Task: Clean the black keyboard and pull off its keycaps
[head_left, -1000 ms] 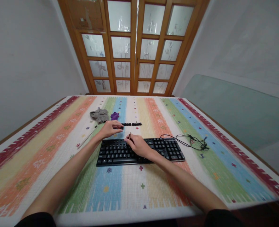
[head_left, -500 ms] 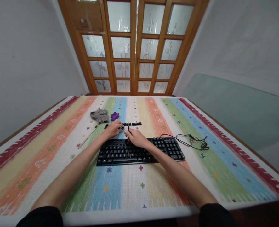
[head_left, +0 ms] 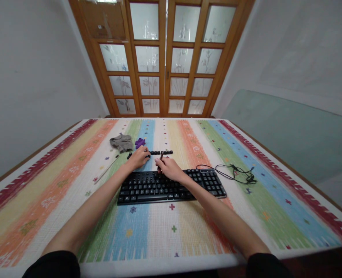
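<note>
A black keyboard (head_left: 153, 197) lies across the striped cloth in front of me. My right hand (head_left: 171, 169) is over its upper middle, fingers wrapped round a slim dark stick-like tool (head_left: 161, 156) that stands upright with its lower end at the keys; its exact kind is unclear. Behind the keyboard runs a row of small black keycaps (head_left: 166, 152). My left hand (head_left: 139, 157) rests on the left part of this row, fingers bent and closed at a black keycap (head_left: 148, 156). Part of the row is hidden under that hand.
A grey cloth (head_left: 121, 143) and a purple cloth (head_left: 140, 143) lie beyond my left hand. Left of the keyboard is a thin white stick with a dark tip (head_left: 107, 169). The keyboard's black cable (head_left: 237, 173) is coiled on the right. Paned wooden doors (head_left: 165, 58) stand behind the table.
My hands have drawn apart: the left fingers shifted slightly left along the keycap row, the right hand slightly right. The dark tool's top now leans a bit to the right.
</note>
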The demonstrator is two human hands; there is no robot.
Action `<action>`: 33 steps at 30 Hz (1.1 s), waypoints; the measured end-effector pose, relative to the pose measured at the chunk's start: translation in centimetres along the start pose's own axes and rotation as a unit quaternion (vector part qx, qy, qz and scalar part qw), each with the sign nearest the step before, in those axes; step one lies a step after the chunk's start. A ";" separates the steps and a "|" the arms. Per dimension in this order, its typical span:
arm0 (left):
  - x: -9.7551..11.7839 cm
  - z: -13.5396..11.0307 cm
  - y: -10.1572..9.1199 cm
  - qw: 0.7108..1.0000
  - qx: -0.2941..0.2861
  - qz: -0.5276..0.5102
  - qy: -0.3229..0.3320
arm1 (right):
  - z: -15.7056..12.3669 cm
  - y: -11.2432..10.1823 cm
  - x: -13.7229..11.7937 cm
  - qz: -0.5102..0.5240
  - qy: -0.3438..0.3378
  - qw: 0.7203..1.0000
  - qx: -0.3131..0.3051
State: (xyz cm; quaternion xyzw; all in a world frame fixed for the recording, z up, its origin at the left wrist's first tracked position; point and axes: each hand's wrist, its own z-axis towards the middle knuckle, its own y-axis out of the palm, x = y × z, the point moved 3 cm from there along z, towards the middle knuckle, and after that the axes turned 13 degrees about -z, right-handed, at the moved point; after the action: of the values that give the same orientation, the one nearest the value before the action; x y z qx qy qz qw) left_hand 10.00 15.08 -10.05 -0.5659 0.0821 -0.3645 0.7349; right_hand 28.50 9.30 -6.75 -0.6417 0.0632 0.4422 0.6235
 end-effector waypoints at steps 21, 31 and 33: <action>1.9 -0.4 -1.9 0.971 0.072 -0.224 -0.047 | -0.5 -2.3 -0.1 0.051 -0.080 0.992 0.082; 5.9 -1.6 -1.8 0.819 -0.054 -0.564 -0.092 | -0.7 -2.7 -0.1 0.048 -0.091 0.989 0.108; 6.0 -1.6 -1.8 0.823 -0.042 -0.557 -0.099 | -0.7 -2.6 0.1 0.051 -0.082 0.990 0.106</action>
State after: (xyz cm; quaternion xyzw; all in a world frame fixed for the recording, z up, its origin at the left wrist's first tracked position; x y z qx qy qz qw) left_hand 12.65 9.94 -7.27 -0.5787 -0.3051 -0.6501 0.3865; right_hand 30.51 9.31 -4.96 -0.5300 0.0912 0.5152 0.6673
